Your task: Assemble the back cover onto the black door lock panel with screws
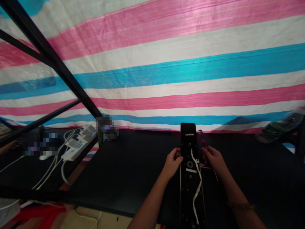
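A long black panel (186, 178) lies lengthwise on the black table, with a white wrapped cable (199, 183) running down its face from a hole near the top. My left hand (173, 163) grips the panel's left edge, thumb on its face. On the other side, my right hand (213, 159) is closed around a screwdriver (202, 138); its clear and red handle points away and its thin shaft comes out below the fingers. A small flat object, partly hidden, is beside the panel under my right hand.
A white power strip (77, 144) with plugs and cables lies at the left, near black metal frame bars (64, 76). A clear plastic bag (274, 130) with green items sits at the back right. A striped sheet (166, 76) hangs behind the black table (124, 171).
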Motion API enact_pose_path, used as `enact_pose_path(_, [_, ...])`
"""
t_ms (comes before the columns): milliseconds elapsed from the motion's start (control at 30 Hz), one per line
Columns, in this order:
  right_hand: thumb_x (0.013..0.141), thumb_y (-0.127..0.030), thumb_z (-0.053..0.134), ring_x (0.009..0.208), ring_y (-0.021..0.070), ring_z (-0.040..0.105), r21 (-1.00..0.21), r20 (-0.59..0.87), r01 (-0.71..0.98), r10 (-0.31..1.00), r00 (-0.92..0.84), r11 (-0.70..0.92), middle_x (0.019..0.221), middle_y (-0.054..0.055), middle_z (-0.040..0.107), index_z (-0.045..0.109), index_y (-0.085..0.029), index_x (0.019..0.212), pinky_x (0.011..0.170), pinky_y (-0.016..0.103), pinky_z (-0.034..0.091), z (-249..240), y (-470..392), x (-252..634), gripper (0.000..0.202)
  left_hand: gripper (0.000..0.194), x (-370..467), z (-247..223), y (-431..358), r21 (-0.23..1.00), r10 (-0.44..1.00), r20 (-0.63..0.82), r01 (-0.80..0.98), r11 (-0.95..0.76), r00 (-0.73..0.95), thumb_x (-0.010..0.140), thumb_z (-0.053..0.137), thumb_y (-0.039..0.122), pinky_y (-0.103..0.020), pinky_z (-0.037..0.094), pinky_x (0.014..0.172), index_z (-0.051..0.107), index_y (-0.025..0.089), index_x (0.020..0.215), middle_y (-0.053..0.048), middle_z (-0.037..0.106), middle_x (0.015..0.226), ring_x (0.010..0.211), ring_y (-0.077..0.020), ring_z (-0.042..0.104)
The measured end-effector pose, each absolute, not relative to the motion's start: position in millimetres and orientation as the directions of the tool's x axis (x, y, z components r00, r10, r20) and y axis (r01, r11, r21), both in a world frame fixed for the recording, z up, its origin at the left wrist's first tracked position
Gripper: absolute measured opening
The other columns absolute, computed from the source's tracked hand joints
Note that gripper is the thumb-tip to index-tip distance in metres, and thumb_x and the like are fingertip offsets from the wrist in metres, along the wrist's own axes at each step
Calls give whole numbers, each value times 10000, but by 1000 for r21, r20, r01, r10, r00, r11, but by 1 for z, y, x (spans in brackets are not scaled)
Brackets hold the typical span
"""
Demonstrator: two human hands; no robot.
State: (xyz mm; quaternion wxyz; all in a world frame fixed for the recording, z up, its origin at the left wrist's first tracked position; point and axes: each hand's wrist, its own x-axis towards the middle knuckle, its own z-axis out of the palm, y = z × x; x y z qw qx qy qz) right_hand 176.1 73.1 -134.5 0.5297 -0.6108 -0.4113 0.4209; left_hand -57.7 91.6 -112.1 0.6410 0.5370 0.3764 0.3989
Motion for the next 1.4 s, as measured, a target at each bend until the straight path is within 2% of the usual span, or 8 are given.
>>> enact_pose_path(200, [750,-652,701,396,124,533,-988,-41,133,965,259,-77,548,-32,588,577,-216,715,400,241,418,-131,69,174,455,260,-56,-118,91,999,930,-23,-26,35,368,827,656,243,-292,480,802,657,183,1080,-10,672,885,860,-180,619])
enact_pose_path(367, [748,-671,682,421,140,560,-979,-35,187,964,265,-87,556,-23,605,584,-221,731,425,255,450,-125,65,173,461,275,-57,-121,91,1000,928,-16,2,16,372,843,648,254,-299,490,813,652,184,1110,-14,682,889,858,-185,627])
enact_pose_path(667, [734,-681,713,417,138,554,-982,-2,181,954,301,-59,574,-3,629,596,-218,722,426,257,427,-125,64,173,478,304,-57,-117,90,1000,935,-24,-4,27,354,818,682,279,-313,486,862,674,194,1109,-21,688,917,888,-197,626])
enact_pose_path(1100, [712,-701,720,392,130,545,-992,2,124,963,270,-32,554,-9,615,568,-214,665,410,254,430,-128,67,173,512,298,-56,-110,87,1000,931,9,-7,-8,364,844,630,307,-303,486,823,647,176,1111,-22,675,910,859,-186,621])
enact_pose_path(1267, [733,-671,715,408,138,557,-987,0,154,974,229,-36,564,-15,623,610,-209,728,407,250,426,-131,68,174,473,292,-57,-112,87,1000,933,-10,18,4,359,852,643,311,-293,485,822,656,187,1116,-15,672,896,869,-183,622])
enact_pose_path(1400, [734,-661,703,410,142,559,-982,5,184,971,238,-40,558,-14,624,602,-217,708,414,255,430,-129,67,173,456,281,-58,-114,88,1000,933,-18,18,12,360,858,651,313,-290,484,813,666,192,1110,-9,666,874,847,-178,613])
